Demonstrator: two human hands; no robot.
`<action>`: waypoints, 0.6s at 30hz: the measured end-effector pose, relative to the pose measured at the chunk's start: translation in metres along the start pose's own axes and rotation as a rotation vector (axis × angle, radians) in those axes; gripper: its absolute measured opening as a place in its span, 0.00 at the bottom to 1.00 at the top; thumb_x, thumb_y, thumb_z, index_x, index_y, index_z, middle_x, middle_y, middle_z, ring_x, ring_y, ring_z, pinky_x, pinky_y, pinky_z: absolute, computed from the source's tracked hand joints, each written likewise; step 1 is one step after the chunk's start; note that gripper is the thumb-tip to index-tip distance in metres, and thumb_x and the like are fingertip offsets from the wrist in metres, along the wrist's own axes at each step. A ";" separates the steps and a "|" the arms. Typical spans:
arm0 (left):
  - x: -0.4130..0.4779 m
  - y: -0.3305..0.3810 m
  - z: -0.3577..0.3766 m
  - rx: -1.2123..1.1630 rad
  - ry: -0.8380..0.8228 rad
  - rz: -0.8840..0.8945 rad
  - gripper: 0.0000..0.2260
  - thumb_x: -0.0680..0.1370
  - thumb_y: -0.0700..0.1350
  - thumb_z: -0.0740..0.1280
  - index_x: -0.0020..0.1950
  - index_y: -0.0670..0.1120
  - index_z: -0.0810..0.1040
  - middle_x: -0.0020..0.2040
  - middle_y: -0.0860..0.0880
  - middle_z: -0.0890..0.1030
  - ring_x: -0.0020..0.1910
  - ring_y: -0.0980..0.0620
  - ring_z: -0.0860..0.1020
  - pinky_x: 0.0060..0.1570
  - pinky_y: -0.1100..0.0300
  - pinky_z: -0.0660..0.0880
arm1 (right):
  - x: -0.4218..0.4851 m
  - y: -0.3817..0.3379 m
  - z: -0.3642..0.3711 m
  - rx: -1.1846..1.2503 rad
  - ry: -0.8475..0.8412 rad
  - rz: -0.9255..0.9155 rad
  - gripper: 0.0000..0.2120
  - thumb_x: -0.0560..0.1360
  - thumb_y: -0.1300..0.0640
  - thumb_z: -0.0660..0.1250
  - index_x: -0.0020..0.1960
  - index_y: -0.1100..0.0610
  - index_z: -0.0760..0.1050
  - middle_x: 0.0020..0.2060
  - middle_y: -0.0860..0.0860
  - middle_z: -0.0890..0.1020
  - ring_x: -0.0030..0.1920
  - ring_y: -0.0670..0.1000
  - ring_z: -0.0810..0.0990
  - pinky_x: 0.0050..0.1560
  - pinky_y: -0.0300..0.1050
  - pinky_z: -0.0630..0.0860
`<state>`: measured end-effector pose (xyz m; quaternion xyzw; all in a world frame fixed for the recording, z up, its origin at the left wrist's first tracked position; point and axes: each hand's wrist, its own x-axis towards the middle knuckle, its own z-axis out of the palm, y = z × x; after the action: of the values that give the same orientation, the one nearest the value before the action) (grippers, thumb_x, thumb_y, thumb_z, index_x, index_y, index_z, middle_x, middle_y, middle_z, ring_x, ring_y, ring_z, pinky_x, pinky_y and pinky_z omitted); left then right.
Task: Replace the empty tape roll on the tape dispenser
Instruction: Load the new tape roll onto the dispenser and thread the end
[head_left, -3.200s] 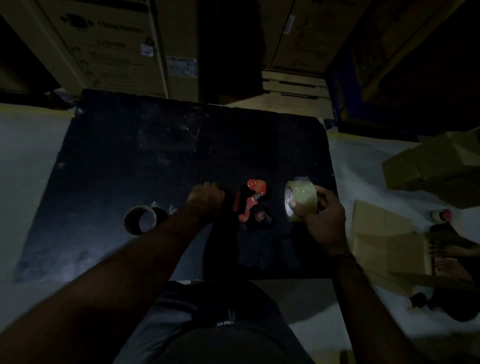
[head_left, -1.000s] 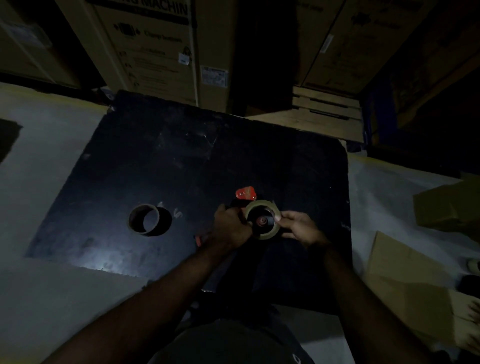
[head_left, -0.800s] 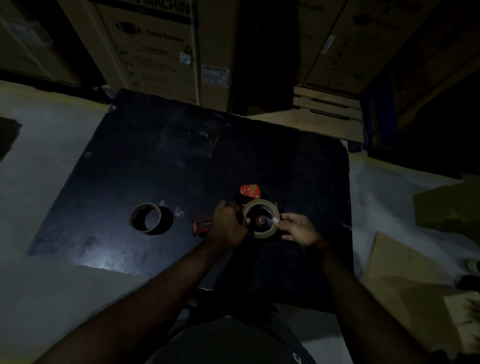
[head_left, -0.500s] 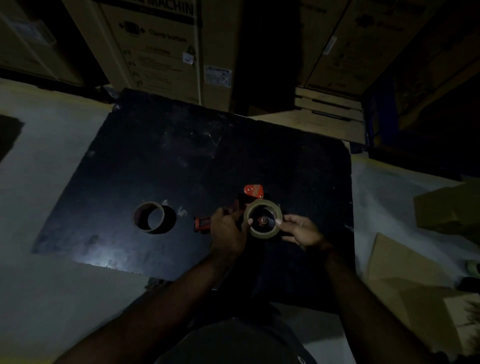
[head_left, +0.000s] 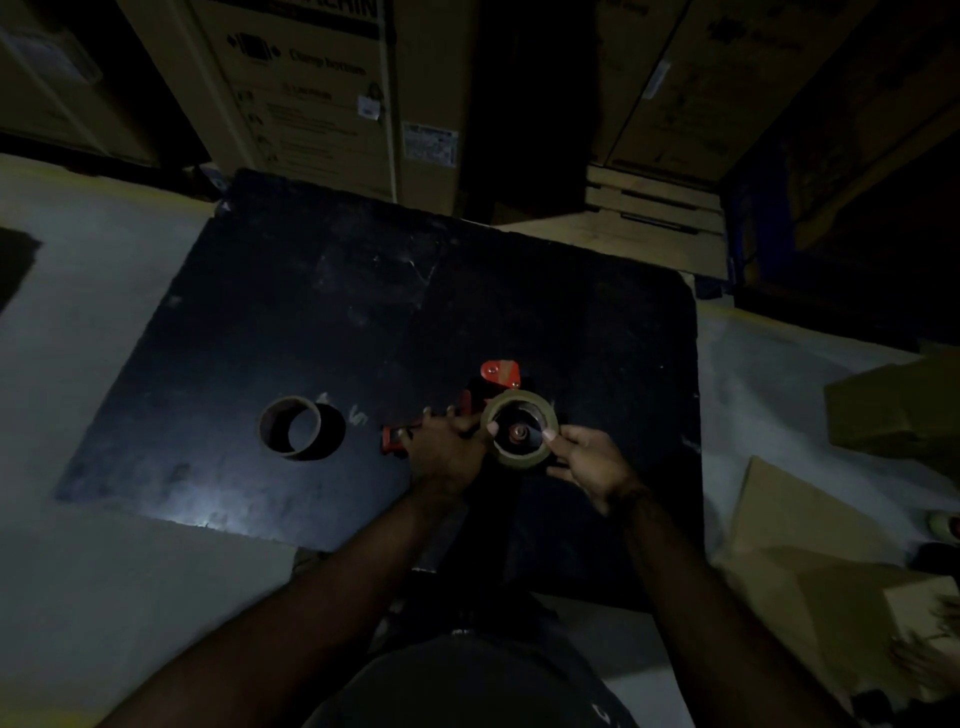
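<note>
Head view: the left hand (head_left: 447, 453) curls round the handle of the red hand-held tape dispenser (head_left: 500, 374), likely steadying it on the black board (head_left: 363, 312); the right hand (head_left: 589, 462) pinches the rim of the tan full tape roll (head_left: 519, 458), which sits over the dispenser's hub; the brown empty cardboard core (head_left: 271, 428) lies well apart on the left, discarded.

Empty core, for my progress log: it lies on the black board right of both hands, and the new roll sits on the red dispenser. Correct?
No: in the head view the empty core lies on the black board left of both hands. The new roll does sit on the red dispenser, left hand gripping it, right hand pinching the roll.
</note>
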<state>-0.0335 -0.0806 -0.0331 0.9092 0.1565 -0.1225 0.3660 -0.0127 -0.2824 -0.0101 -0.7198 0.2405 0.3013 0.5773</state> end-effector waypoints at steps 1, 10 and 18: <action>0.000 0.003 -0.002 -0.006 -0.006 0.014 0.24 0.74 0.70 0.61 0.58 0.59 0.86 0.57 0.46 0.86 0.65 0.40 0.79 0.70 0.40 0.69 | 0.000 0.000 0.000 0.006 -0.007 0.000 0.16 0.83 0.54 0.66 0.66 0.62 0.78 0.61 0.57 0.83 0.62 0.54 0.81 0.50 0.43 0.80; -0.002 0.009 -0.015 -0.282 -0.071 -0.020 0.11 0.75 0.50 0.77 0.52 0.45 0.89 0.48 0.44 0.88 0.49 0.47 0.86 0.54 0.55 0.81 | 0.000 0.000 0.001 0.051 -0.047 0.010 0.13 0.84 0.61 0.64 0.65 0.66 0.78 0.61 0.58 0.84 0.59 0.53 0.83 0.54 0.42 0.80; -0.003 0.016 -0.018 -0.315 0.023 -0.155 0.29 0.67 0.52 0.83 0.61 0.43 0.75 0.53 0.47 0.82 0.50 0.48 0.80 0.52 0.56 0.78 | 0.004 -0.001 0.000 -0.008 -0.038 0.036 0.11 0.83 0.58 0.65 0.61 0.62 0.80 0.62 0.58 0.83 0.64 0.55 0.80 0.61 0.48 0.77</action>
<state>-0.0287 -0.0795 -0.0094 0.8272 0.2474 -0.1137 0.4915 -0.0091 -0.2824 -0.0116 -0.7117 0.2414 0.3263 0.5734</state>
